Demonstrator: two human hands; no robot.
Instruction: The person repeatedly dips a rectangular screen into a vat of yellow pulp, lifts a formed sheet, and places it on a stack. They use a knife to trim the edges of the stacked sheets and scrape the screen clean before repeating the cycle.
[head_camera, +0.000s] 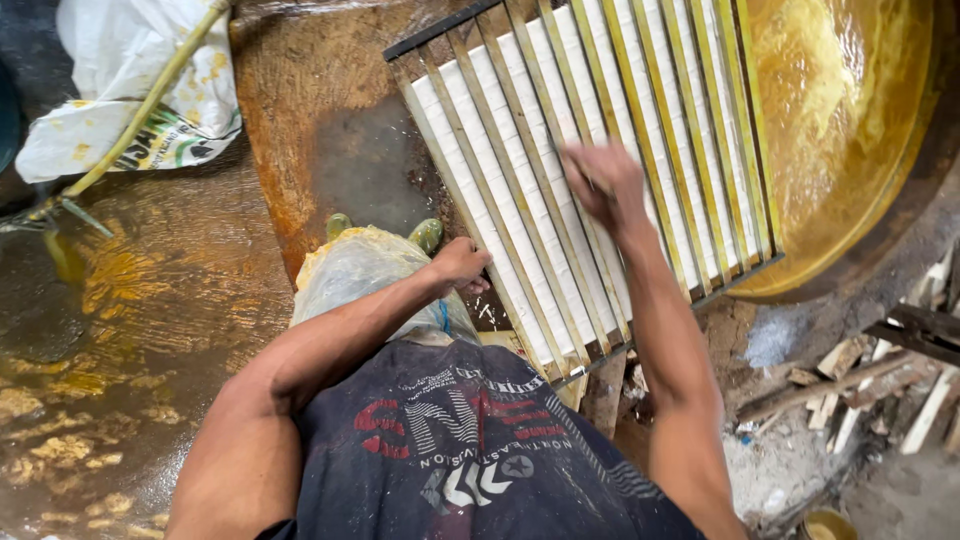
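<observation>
Slatted rack (560, 150) full of long white strips, propped in front of me with its far side up by the big yellow pan (850, 130).

My left hand (460, 265) is curled shut around the rack's near left edge. My right hand (600, 180) sits on top of the slats around the middle, a bit blurry, so can't tell if it's gripping anything. Wet brown floor (120, 330) to my left, white sack (140, 80) further back, scrap wood (860, 385) on the right.
</observation>
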